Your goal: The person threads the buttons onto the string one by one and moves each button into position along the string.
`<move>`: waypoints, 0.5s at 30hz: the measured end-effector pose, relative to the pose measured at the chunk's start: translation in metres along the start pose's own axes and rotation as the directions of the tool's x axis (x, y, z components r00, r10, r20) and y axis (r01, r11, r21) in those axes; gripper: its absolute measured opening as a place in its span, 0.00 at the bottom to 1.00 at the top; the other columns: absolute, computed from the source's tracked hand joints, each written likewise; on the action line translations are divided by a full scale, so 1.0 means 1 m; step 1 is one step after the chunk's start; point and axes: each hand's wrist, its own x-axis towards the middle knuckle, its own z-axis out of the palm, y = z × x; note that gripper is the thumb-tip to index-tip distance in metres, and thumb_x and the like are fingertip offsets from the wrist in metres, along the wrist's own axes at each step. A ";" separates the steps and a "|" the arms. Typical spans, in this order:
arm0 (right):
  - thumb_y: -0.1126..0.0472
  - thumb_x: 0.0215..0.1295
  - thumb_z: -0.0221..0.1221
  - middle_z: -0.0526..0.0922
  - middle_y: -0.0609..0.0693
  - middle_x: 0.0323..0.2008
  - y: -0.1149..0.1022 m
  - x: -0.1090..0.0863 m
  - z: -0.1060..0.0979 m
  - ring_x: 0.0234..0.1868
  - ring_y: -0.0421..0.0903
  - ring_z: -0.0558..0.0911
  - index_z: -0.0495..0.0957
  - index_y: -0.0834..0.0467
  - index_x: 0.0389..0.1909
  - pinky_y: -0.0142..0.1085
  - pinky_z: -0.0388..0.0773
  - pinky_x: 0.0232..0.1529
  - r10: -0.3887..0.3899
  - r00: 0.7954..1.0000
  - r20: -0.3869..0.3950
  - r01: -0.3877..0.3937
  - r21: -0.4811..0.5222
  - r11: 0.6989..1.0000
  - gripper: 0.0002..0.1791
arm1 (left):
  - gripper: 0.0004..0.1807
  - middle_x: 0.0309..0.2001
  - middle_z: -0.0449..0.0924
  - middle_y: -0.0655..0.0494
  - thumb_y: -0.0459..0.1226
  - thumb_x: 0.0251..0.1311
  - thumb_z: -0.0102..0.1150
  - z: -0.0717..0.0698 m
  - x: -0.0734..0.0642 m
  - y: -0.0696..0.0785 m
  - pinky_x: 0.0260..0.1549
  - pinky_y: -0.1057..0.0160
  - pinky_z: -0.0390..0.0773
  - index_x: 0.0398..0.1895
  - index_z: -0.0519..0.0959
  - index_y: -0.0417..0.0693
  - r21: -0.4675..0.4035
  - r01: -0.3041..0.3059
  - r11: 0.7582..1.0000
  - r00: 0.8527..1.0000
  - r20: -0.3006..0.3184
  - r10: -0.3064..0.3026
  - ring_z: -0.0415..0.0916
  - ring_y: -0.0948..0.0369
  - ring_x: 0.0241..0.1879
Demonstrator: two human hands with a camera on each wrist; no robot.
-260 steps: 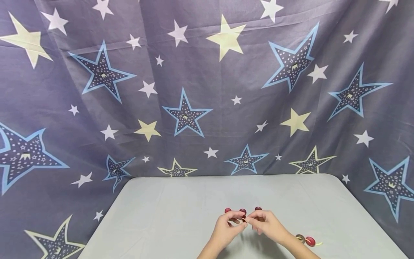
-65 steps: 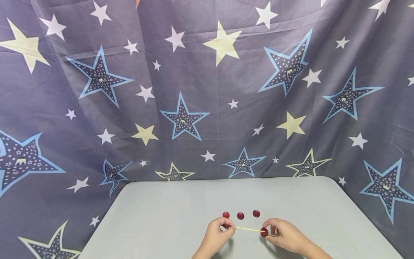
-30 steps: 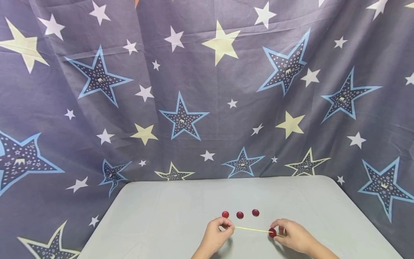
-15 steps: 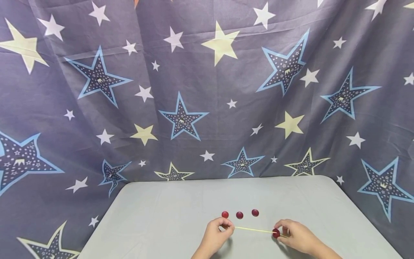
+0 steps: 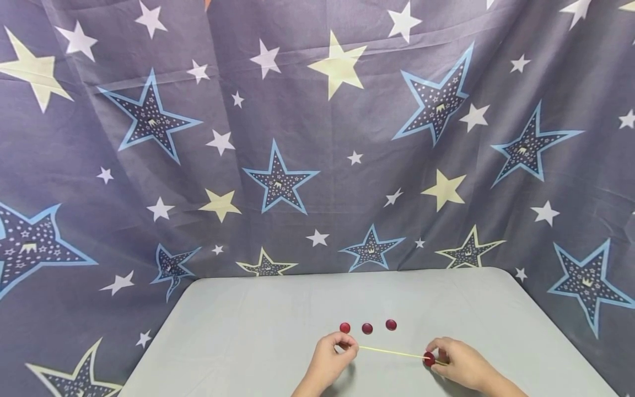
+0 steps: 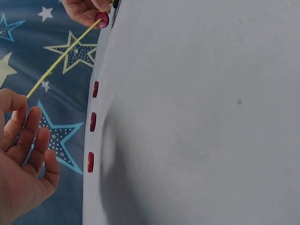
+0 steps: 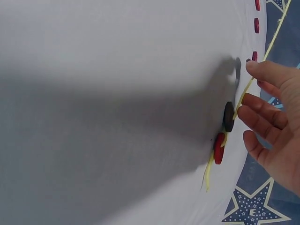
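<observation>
In the head view my left hand (image 5: 328, 357) pinches one end of a yellow string (image 5: 389, 350) between thumb and forefinger; its other fingers are loosely bent in the left wrist view. The string runs straight across to a dark red disc-shaped bead (image 5: 429, 359) threaded on it. My right hand (image 5: 461, 361) holds this bead at thumb and fingertips, above the table. Beyond the right hand, in the right wrist view, a dark bead (image 7: 228, 117) and a red bead (image 7: 219, 149) sit on the same string, near its loose tail (image 7: 207, 176).
Three loose beads lie in a row behind the hands: a bright red one (image 5: 344, 328), a dark red one (image 5: 367, 328) and another dark red one (image 5: 391, 325). The pale table (image 5: 238, 331) ends at a star-patterned curtain (image 5: 307, 110).
Earlier both hands met at one bead and the string. They have since parted, with string stretched between them. Over the last two seconds the right hand has slid the bead rightward; the left stays nearly still.
</observation>
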 end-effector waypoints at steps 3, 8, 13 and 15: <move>0.56 0.50 0.67 0.74 0.40 0.25 0.002 -0.001 0.000 0.25 0.34 0.67 0.79 0.51 0.36 0.30 0.66 0.26 0.009 1.000 0.001 -0.009 0.002 1.000 0.12 | 0.02 0.27 0.81 0.57 0.36 0.49 0.64 0.000 0.000 0.000 0.27 0.75 0.68 0.26 0.81 0.48 -0.004 0.008 1.000 1.000 0.001 -0.008 0.72 0.73 0.30; 0.57 0.50 0.67 0.73 0.40 0.23 0.008 -0.005 -0.002 0.23 0.32 0.66 0.79 0.52 0.36 0.30 0.63 0.24 -0.041 0.999 -0.018 0.041 -0.007 0.999 0.12 | 0.03 0.27 0.81 0.57 0.37 0.50 0.64 0.000 0.001 0.000 0.27 0.74 0.68 0.26 0.81 0.48 -0.005 0.012 1.000 1.000 0.001 -0.012 0.71 0.73 0.30; 0.57 0.50 0.67 0.72 0.41 0.23 0.012 -0.007 -0.004 0.23 0.31 0.65 0.79 0.53 0.36 0.29 0.63 0.24 -0.059 0.998 -0.016 0.059 -0.002 0.998 0.12 | 0.02 0.27 0.81 0.57 0.36 0.50 0.64 0.000 0.001 -0.002 0.27 0.74 0.68 0.26 0.81 0.48 -0.003 0.005 1.000 1.000 0.005 -0.005 0.72 0.73 0.30; 0.57 0.50 0.67 0.72 0.41 0.23 0.013 -0.008 -0.005 0.23 0.31 0.65 0.79 0.53 0.36 0.29 0.62 0.24 -0.061 0.998 -0.016 0.061 0.000 0.998 0.12 | 0.02 0.26 0.81 0.58 0.36 0.50 0.64 0.000 0.001 -0.002 0.27 0.74 0.69 0.26 0.81 0.48 -0.003 0.002 1.000 1.000 0.007 -0.002 0.72 0.73 0.30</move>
